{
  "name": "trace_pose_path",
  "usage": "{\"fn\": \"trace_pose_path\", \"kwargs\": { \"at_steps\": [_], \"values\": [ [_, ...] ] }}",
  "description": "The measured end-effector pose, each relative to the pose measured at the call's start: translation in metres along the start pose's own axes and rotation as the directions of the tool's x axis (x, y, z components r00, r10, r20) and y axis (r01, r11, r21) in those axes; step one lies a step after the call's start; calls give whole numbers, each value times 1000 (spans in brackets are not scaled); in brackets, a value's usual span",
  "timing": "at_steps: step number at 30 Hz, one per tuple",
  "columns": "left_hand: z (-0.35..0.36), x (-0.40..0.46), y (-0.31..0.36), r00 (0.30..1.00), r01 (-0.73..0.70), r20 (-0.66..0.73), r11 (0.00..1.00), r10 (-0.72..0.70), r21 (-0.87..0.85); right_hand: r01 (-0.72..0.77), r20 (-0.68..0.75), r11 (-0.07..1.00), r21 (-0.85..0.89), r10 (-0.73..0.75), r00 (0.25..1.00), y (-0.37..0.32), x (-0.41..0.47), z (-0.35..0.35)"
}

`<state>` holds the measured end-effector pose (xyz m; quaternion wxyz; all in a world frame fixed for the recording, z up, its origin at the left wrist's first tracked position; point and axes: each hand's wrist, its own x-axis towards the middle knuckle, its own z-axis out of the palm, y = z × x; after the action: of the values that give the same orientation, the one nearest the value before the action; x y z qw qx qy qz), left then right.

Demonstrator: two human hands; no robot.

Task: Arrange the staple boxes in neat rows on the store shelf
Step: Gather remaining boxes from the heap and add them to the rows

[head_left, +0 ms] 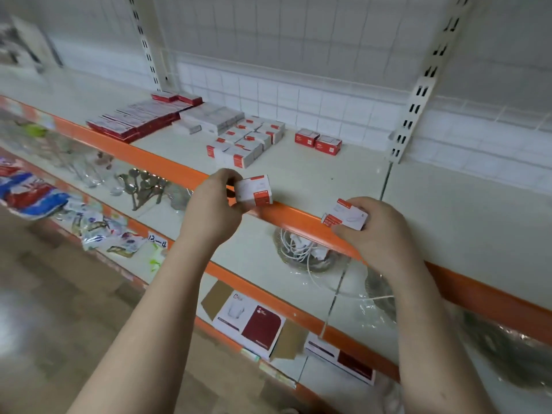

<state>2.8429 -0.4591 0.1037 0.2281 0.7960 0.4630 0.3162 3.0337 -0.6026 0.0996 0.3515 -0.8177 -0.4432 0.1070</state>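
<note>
My left hand point(215, 204) grips a small white and red staple box point(254, 190) at the orange front edge of the top shelf point(313, 180). My right hand point(376, 231) holds another white and red staple box point(345, 217) by the same edge, further right. Several matching boxes point(248, 140) sit in rows in the middle of the shelf. Two red boxes point(318, 141) stand side by side to their right, near the back.
Flat red packs point(134, 122) and grey-white boxes point(212, 118) lie at the shelf's left. A wire grid backs the shelf, with a slotted upright point(415, 100) at right. Lower shelves hold spoons point(140, 186), a coiled cable point(301, 249), cartons and packets.
</note>
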Motion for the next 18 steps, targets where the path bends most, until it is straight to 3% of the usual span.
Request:
{"fn": "trace_pose_path", "kwargs": {
  "at_steps": [11, 14, 18],
  "values": [
    [-50, 76, -87, 994, 62, -96, 997, -58, 38, 144, 82, 988, 59, -149, 985, -87, 83, 101],
    [-64, 112, -105, 996, 38, -80, 996, -31, 76, 148, 95, 980, 133, -162, 982, -117, 110, 128],
    [-75, 159, -125, 998, 15, -62, 997, -10, 81, 178, 134, 978, 107, -192, 972, -147, 135, 157]
  ]
}}
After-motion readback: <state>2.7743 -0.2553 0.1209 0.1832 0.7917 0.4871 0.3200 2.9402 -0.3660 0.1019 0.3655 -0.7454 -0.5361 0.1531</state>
